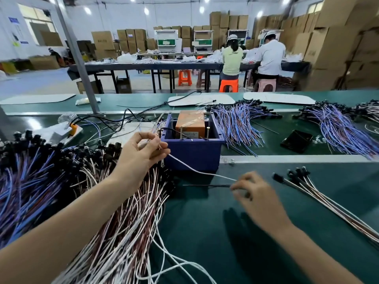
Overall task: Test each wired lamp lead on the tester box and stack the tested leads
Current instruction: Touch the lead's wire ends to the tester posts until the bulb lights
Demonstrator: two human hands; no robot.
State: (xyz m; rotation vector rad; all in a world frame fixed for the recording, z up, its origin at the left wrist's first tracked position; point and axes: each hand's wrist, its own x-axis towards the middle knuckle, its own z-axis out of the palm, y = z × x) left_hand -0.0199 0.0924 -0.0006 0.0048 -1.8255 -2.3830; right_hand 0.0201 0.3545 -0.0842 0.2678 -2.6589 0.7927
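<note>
Left grip (pixel 143 152): pinches one end of a white lead (pixel 196 171), just left of the blue tester box (pixel 192 148).
Right grip (pixel 256 193): fingers curled round the lead's other end; blurred.
Stacked leads (pixel 320 197): on the table (pixel 205 232), just right of the right grip.
Loose leads (pixel 123 222): heaped below the left grip.

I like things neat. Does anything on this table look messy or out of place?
Yes. What looks like a black phone lies between the purple lead bundles, and it is not a testing part. The orange unit inside the blue tester box is wrapped with clear tape.
</note>
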